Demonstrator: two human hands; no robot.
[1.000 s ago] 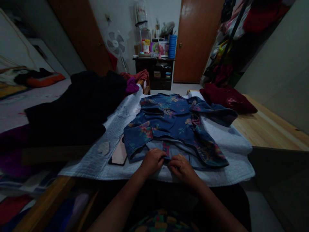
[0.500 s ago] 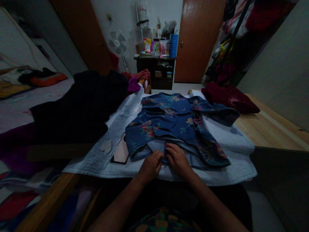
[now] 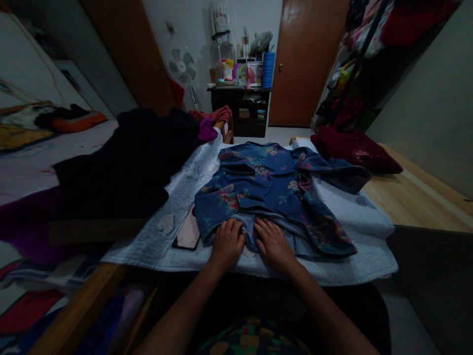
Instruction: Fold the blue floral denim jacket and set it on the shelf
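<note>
A blue floral garment [image 3: 269, 182] with sleeves lies spread on a pale quilted cloth [image 3: 365, 256], its near hem turned so that the lighter inside shows. My left hand [image 3: 228, 242] rests on the near hem with its fingers stretched forward over the fabric. Just to its right, my right hand [image 3: 272, 241] lies flat on the same hem, fingers extended. A narrow fold of the hem shows between the two hands. Left of the garment sits a phone in a pale pink case [image 3: 188, 230], partly under the fabric's edge.
Dark clothing [image 3: 121, 167] is heaped on the left, beside a purple cloth [image 3: 29, 217]. A maroon folded garment [image 3: 356, 150] lies on the wooden board [image 3: 406, 197] at right. Farther back stand a dark cabinet [image 3: 249, 113] and a white fan [image 3: 182, 65].
My left hand has opened from a pinch on the hem and moved slightly left, its fingers now flat. My right hand's fingers have straightened onto the fabric.
</note>
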